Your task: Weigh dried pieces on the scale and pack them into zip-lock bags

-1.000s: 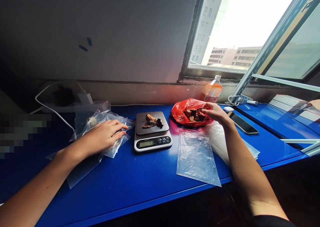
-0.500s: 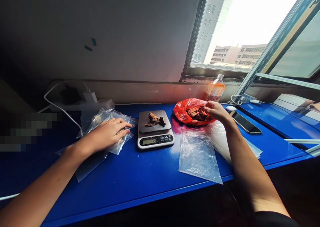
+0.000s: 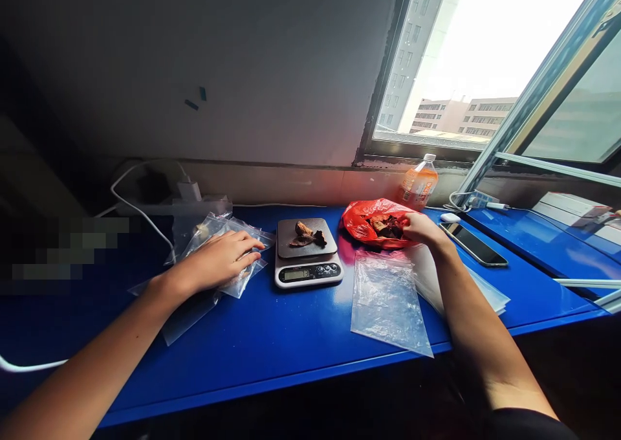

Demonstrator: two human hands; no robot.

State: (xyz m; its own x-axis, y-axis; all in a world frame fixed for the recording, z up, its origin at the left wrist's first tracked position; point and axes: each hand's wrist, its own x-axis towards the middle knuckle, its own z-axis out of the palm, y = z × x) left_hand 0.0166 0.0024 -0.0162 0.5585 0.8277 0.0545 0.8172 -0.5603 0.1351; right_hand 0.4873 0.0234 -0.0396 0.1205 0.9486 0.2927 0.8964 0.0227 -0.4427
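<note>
My left hand [image 3: 220, 259] lies flat, fingers stretched, over a pile of clear zip bags [image 3: 237, 283]. To its right is a white kitchen scale [image 3: 310, 273] with a few dried brown pieces [image 3: 306, 233] on its plate. My right hand [image 3: 423, 228] reaches into the right side of an open red plastic bag [image 3: 356, 220], which holds more dried brown pieces [image 3: 387, 225]. The fingertips are bent down among them, and what they grip is hidden. In front of the red bag lies a flat clear zip bag [image 3: 388, 307].
A bottle with orange drink [image 3: 418, 184] stands behind the red bag. Right of my forearm are a phone [image 3: 475, 244], an earbud case [image 3: 449, 218] and more clear bags [image 3: 488, 291]. A white charger cable [image 3: 140, 217] runs at the left. White boxes [image 3: 570, 210] sit far right.
My right hand has lowered into the red bag, its fingers now deeper among the dried pieces. My left hand stays on the bags. The whole view has shifted slightly.
</note>
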